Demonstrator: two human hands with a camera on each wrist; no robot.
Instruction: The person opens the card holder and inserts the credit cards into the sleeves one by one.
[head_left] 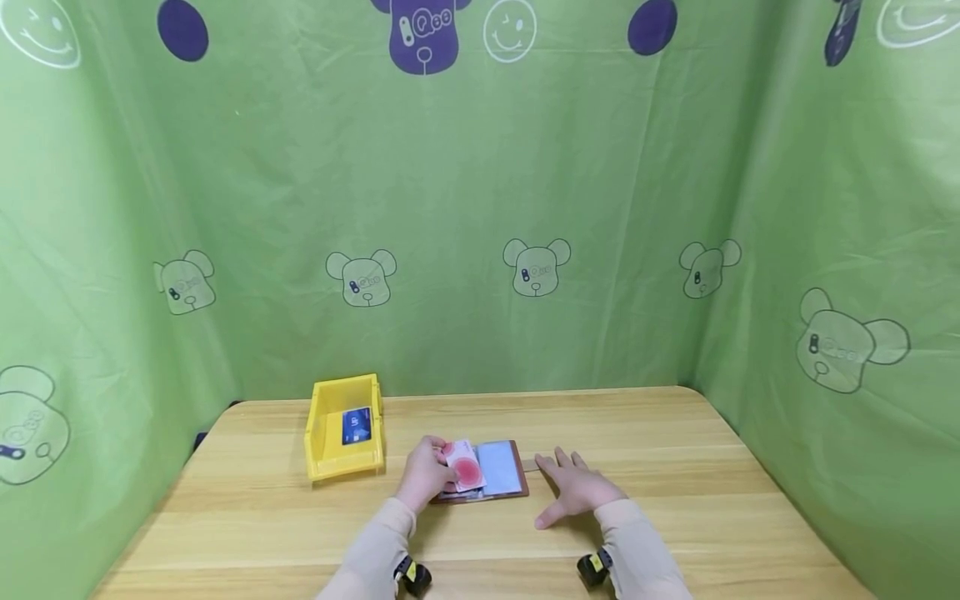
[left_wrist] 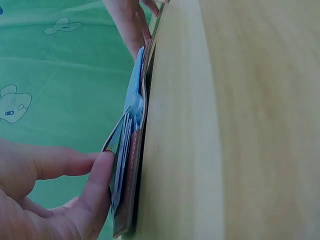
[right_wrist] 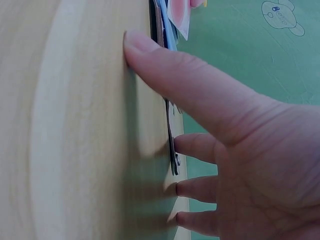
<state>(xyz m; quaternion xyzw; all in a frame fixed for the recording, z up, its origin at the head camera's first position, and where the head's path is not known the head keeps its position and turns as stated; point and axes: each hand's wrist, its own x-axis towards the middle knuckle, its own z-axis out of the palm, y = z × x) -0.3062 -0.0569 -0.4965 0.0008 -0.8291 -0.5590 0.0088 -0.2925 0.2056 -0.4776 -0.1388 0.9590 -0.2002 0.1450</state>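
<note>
A brown card holder (head_left: pixel 500 468) lies opened flat on the table, its pale blue plastic sleeves facing up. Between thumb and fingers my left hand (head_left: pixel 427 475) pinches a pink-and-white card (head_left: pixel 468 472) with a red disc, over the holder's left half. In the left wrist view the card (left_wrist: pixel 114 131) tilts up from the stacked sleeves; whether part of it sits in a sleeve, I cannot tell. My right hand (head_left: pixel 576 487) rests spread with fingertips on the table, beside the holder's strap (head_left: pixel 530 465). One finger touches this strap (right_wrist: pixel 172 135) near its snap end.
Left of the holder stands a yellow bin (head_left: pixel 321 417) with a blue card (head_left: pixel 356 425) inside it. The wooden table (head_left: pixel 675 533) is bordered by a green printed curtain (head_left: pixel 450 342) at the back and sides.
</note>
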